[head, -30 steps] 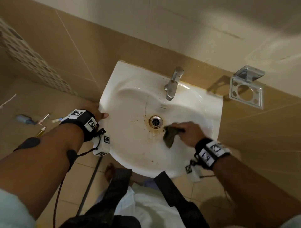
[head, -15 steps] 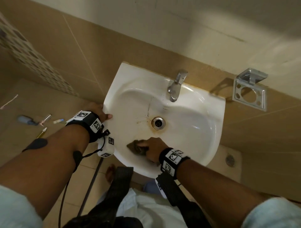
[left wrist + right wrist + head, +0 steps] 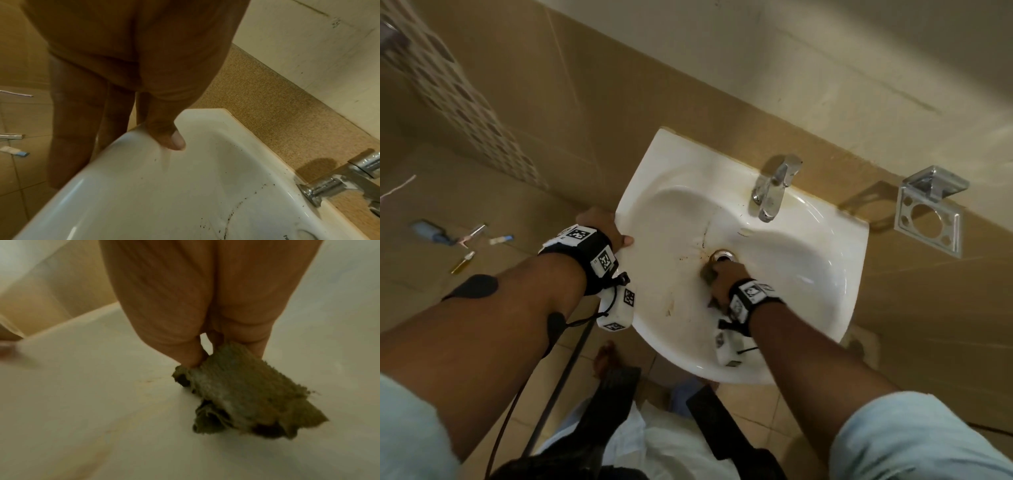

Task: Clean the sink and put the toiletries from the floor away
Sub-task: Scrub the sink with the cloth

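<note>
A white wall-hung sink carries brown stains and dark specks around its drain. My right hand holds a dirty olive cloth against the basin just below the drain; the cloth shows at the fingertips in the head view. My left hand grips the sink's left rim, thumb on top and fingers down the outside. On the floor at the left lie several toiletries: a blue bottle, a small tube, a razor-like stick and a yellowish vial.
A chrome tap stands at the sink's back edge. A metal toothbrush holder is fixed to the tiled wall at the right. A dark pipe runs down under the sink, by my bare foot.
My right hand has swept the cloth from right of the drain to the front left of the basin, then back up to the drain. The left hand stayed on the rim.
</note>
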`<move>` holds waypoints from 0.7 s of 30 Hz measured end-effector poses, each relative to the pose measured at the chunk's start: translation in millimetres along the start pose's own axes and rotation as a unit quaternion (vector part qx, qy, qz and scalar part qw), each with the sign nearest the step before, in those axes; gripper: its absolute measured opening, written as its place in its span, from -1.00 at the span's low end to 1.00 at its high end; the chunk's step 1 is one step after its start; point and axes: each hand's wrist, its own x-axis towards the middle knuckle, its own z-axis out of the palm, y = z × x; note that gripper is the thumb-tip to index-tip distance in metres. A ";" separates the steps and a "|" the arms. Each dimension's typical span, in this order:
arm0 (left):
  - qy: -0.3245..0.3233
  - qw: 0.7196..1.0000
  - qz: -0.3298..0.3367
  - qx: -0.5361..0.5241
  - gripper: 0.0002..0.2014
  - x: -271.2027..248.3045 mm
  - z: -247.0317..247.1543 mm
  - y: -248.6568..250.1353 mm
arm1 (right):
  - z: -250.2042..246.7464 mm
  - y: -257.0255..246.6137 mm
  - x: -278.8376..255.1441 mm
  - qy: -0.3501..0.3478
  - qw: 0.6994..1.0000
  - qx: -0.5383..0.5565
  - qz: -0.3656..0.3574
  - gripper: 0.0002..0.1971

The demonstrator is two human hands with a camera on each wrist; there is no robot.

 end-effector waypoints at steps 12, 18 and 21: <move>0.011 0.998 0.013 0.062 -0.31 -4.1 -4.5 5.1 | 24.2 27.9 -102.3 -0.115 0.981 -0.060 -0.142 -0.63; 0.007 0.996 0.021 0.087 -0.30 -5.5 -6.0 5.8 | -6.5 81.2 -112.1 0.017 0.999 -0.024 -0.024 -0.59; 0.006 0.996 0.025 0.089 -0.29 -3.8 -5.7 2.9 | 12.4 85.7 -114.7 -0.002 0.998 -0.054 0.045 -0.62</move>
